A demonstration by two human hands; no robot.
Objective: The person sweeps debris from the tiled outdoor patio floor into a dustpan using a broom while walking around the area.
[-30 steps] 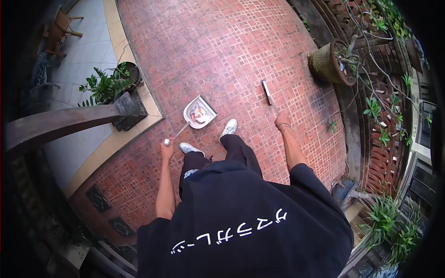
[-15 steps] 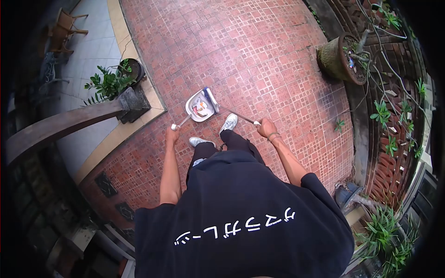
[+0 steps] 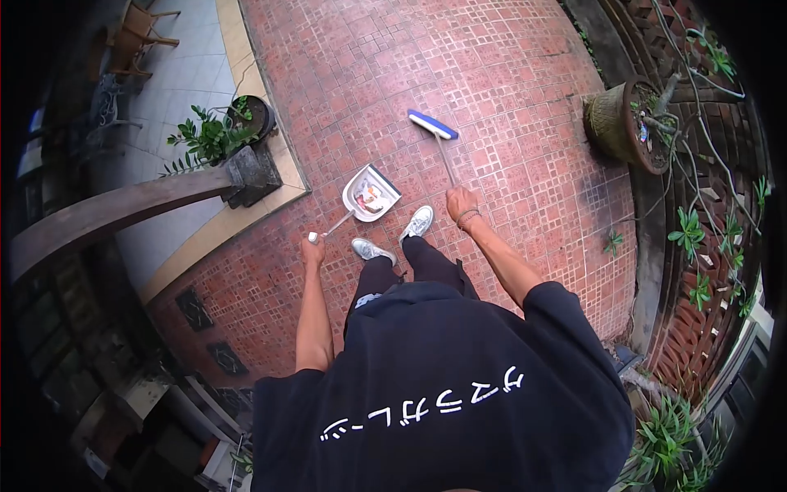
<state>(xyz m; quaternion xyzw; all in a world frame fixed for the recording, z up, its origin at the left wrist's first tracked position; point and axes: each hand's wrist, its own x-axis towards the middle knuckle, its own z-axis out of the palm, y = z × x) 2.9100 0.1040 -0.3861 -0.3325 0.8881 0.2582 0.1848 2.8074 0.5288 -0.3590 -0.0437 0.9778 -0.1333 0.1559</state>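
Note:
My left hand is closed around the handle of a white dustpan, whose pan sits at the floor ahead of my feet. Inside the pan lies some litter, with white, orange and red bits. A broom with a blue and white head is held out to the front right, apart from the dustpan. Its thin handle runs back into my right hand, which is wrapped round it. Bracelets circle my right wrist.
Red patterned tiles cover the floor. At left are a stone post, a potted plant and a raised pale edge. A large planter stands at right by a brick wall. My white shoes are just behind the dustpan.
The broom head has moved from the dustpan's edge forward and to the right, over the tiles. My right hand has swung forward a little. The dustpan stays in my left hand.

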